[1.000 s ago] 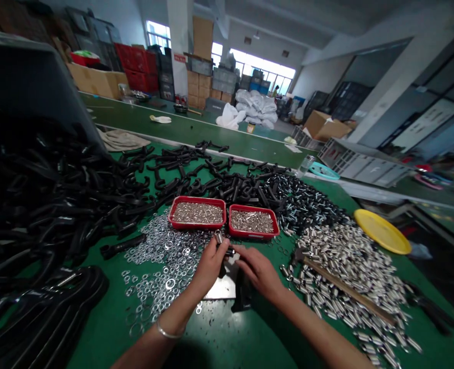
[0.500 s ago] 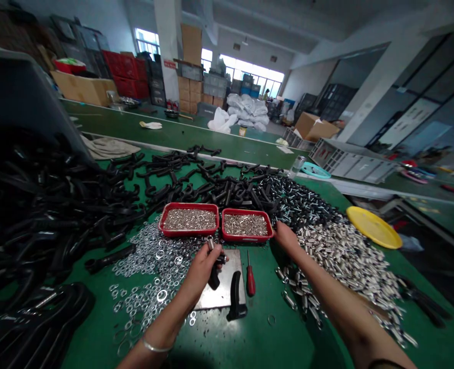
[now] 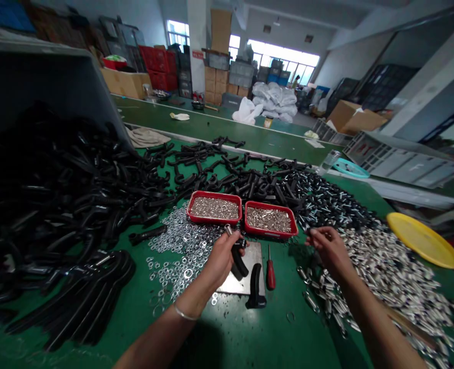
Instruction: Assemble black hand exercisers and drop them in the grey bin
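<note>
My left hand (image 3: 222, 254) is closed around a black handle part (image 3: 239, 262) with a silver threaded piece at its top, above a metal plate (image 3: 232, 285). My right hand (image 3: 329, 246) pinches a small dark piece (image 3: 309, 232), too small to name, beside the pile of silver cylinders (image 3: 396, 271). A second black handle part (image 3: 255, 287) lies on the plate's right edge, with a red screwdriver (image 3: 270, 275) to its right. Two red trays, the left one (image 3: 214, 220) and the right one (image 3: 271, 234), hold small metal pieces behind my hands.
Silver rings (image 3: 188, 256) lie left of the plate. Black parts (image 3: 96, 189) are heaped at the left, and dark-headed screws (image 3: 327, 200) lie behind my right hand. A yellow plate (image 3: 422, 240) and a grey crate (image 3: 407, 161) are at the right.
My right hand has drawn back from beside the right tray and now shows a small piece at its fingertips. The view has shifted, moving the table's contents across the picture.
</note>
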Demonstrator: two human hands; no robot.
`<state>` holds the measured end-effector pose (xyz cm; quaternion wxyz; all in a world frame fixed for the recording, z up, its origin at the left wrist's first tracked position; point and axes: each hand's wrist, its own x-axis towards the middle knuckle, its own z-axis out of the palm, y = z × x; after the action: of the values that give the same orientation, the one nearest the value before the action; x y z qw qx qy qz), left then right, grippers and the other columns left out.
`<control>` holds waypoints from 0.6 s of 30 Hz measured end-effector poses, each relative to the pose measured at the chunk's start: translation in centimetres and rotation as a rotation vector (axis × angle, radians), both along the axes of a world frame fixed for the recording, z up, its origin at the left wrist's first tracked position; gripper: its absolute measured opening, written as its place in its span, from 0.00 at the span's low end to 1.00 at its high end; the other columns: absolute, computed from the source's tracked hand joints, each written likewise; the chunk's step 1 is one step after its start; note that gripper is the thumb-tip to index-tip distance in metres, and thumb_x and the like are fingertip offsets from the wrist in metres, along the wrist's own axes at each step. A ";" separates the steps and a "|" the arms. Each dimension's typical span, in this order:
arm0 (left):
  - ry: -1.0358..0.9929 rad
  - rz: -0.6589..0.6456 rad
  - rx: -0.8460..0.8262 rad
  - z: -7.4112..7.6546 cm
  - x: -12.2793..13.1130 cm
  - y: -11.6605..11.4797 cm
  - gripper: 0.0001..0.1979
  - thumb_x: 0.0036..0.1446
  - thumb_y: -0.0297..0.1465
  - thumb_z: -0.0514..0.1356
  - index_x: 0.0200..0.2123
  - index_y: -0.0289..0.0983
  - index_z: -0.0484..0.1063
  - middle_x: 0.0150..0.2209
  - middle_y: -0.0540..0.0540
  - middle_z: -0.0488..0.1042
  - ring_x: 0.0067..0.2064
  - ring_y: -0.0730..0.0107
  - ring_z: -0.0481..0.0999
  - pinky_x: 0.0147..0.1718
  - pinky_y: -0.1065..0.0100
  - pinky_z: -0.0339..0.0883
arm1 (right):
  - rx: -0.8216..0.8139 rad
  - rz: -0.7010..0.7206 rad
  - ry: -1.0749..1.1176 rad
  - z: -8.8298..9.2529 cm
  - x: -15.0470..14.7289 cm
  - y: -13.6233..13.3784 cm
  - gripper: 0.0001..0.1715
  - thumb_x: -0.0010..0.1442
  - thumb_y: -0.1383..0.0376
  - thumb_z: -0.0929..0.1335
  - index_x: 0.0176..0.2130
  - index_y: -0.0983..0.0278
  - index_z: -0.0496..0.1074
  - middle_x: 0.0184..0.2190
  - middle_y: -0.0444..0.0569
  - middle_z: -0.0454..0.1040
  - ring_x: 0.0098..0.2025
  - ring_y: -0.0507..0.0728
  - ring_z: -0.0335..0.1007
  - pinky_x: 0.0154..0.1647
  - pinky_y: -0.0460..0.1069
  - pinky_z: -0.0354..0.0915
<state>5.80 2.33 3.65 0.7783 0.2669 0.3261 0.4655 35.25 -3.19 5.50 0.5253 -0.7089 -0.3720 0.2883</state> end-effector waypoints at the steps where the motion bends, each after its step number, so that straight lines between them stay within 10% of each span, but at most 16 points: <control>1: -0.026 -0.016 -0.012 0.2 0.0 -0.1 0.19 0.53 0.43 0.68 0.36 0.34 0.70 0.31 0.46 0.75 0.30 0.74 0.72 0.29 0.72 0.66 | 0.052 0.122 0.106 0.9 -2.0 -1.0 0.20 0.53 0.52 0.73 0.39 0.59 0.66 0.34 0.46 0.76 0.32 0.55 0.76 0.35 0.51 0.74; 8: -0.081 -0.137 0.027 2.0 0.1 -1.5 0.18 0.55 0.44 0.66 0.35 0.35 0.70 0.31 0.47 0.74 0.29 0.73 0.73 0.31 0.70 0.68 | -0.030 0.786 0.419 3.8 -11.5 -3.1 0.16 0.61 0.55 0.71 0.44 0.60 0.67 0.28 0.45 0.77 0.29 0.56 0.76 0.33 0.52 0.71; 18: 0.265 -0.091 0.258 0.7 -0.4 -0.7 0.18 0.58 0.47 0.62 0.38 0.37 0.71 0.34 0.49 0.74 0.33 0.72 0.73 0.33 0.71 0.67 | -0.079 0.730 0.333 2.3 -12.8 -0.9 0.19 0.57 0.57 0.74 0.44 0.60 0.67 0.30 0.42 0.75 0.30 0.54 0.76 0.30 0.48 0.70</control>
<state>5.44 1.67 4.31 0.7081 0.4380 0.3510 0.4283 22.43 -4.12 7.82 0.4136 -0.4933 -0.4980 0.5810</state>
